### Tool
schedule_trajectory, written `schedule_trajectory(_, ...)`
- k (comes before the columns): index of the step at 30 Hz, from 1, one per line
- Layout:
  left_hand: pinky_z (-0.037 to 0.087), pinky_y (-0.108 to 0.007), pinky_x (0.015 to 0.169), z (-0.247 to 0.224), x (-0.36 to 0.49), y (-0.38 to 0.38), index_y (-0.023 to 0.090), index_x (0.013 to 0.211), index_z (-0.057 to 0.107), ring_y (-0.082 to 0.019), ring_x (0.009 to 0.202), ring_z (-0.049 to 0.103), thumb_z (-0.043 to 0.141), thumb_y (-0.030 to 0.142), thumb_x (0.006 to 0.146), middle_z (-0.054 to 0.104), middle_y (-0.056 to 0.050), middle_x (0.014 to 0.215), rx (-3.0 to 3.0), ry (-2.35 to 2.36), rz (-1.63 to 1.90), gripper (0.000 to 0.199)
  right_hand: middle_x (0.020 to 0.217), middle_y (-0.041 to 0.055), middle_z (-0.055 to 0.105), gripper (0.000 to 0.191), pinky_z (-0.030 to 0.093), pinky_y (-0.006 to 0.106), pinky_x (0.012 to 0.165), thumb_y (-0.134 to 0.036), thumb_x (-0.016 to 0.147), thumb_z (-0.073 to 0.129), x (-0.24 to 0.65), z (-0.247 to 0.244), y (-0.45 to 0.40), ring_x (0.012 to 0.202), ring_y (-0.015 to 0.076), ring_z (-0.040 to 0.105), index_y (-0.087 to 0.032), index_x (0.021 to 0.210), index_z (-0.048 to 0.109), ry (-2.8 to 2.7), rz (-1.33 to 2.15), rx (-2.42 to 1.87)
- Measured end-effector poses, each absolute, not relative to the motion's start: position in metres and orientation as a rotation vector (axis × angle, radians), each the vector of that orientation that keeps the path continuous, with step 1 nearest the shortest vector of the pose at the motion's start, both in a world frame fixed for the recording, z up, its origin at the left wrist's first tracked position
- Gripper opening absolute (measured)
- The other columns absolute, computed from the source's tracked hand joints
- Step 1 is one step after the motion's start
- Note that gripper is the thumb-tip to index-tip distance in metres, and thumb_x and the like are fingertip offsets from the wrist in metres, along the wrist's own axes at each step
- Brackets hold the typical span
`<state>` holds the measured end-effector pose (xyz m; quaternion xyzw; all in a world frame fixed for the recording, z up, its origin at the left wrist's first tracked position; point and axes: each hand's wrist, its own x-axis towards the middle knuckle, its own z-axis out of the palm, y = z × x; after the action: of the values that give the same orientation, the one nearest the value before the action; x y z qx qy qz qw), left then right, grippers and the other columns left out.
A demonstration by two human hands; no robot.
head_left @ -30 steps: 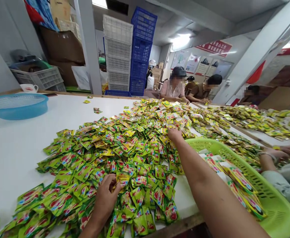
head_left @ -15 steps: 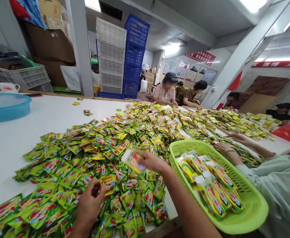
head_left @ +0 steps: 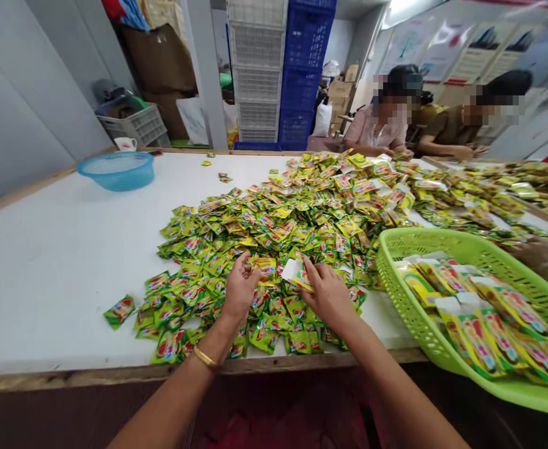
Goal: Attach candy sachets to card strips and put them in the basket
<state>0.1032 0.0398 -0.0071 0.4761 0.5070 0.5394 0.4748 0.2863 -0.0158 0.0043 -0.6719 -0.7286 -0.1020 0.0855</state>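
Near the front of a wide heap of small green packets [head_left: 218,262], my left hand [head_left: 242,288] pinches a yellow packet [head_left: 266,270] between thumb and fingers. Just right of it, my right hand [head_left: 326,292] grips a printed pouch [head_left: 296,273] whose white end points left toward the yellow packet. A small gap shows between the two. To the right stands a green plastic basket [head_left: 398,305] holding several yellow and green pouches [head_left: 477,330] with white ends.
A blue basket [head_left: 119,171] stands at the back left of the white table [head_left: 58,268]. Tall crate stacks [head_left: 258,75] rise behind it. Two people [head_left: 379,125] sit across the table. A co-worker's hand [head_left: 543,254] is beyond the green basket at right.
The view has swung right and tilted down. My right hand has brought the pouch down beside my left hand, which still holds the yellow packet.
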Motion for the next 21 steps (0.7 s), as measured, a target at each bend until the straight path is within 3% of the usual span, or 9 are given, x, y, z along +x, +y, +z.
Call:
schedule_trajectory(6, 0.05, -0.025, 0.068, 0.012, 0.109, 0.036, 0.016, 0.098, 0.058, -0.013, 0.072, 0.06, 0.056, 0.028, 0.071, 0.062, -0.001, 0.08, 1.261, 1.106, 1.366, 0.029, 0.11, 0.0116, 0.055, 0.062, 0.036, 0.036, 0.08, -0.044, 0.09, 0.043, 0.259, 0.003, -0.041, 0.096, 0.0244, 0.049, -0.02, 0.145, 0.026, -2.149, -0.362, -1.773)
schedule_trajectory(10, 0.051, -0.025, 0.069, 0.019, 0.112, 0.033, 0.018, 0.092, 0.052, -0.014, 0.072, 0.061, 0.054, 0.026, 0.073, 0.063, -0.001, 0.08, 1.257, 1.16, 1.512, 0.02, 0.11, 0.0115, 0.054, 0.062, 0.036, 0.036, 0.081, -0.041, 0.089, 0.043, 0.241, -0.003, -0.048, 0.096, 0.024, 0.049, -0.023, 0.145, 0.025, -2.077, -0.321, -1.772)
schedule_trajectory(14, 0.051, -0.026, 0.069, 0.023, 0.112, 0.021, 0.018, 0.094, 0.051, -0.014, 0.07, 0.06, 0.054, 0.028, 0.074, 0.06, 0.0, 0.078, 1.398, 1.234, 1.451, 0.023, 0.106, 0.0121, 0.054, 0.059, 0.037, 0.037, 0.079, -0.035, 0.086, 0.047, 0.236, -0.005, -0.05, 0.095, 0.025, 0.049, -0.02, 0.142, 0.033, -2.029, -0.312, -1.797)
schedule_trajectory(21, 0.051, -0.037, 0.08, 0.02, 0.111, 0.021, 0.019, 0.096, 0.058, -0.021, 0.082, 0.062, 0.049, 0.03, 0.071, 0.066, -0.006, 0.092, 1.611, 1.315, 1.24, 0.03, 0.096, 0.0091, 0.056, 0.066, 0.041, 0.036, 0.072, -0.034, 0.084, 0.049, 0.238, -0.005, -0.048, 0.084, 0.0231, 0.051, -0.019, 0.143, 0.027, -1.928, -0.375, -1.723)
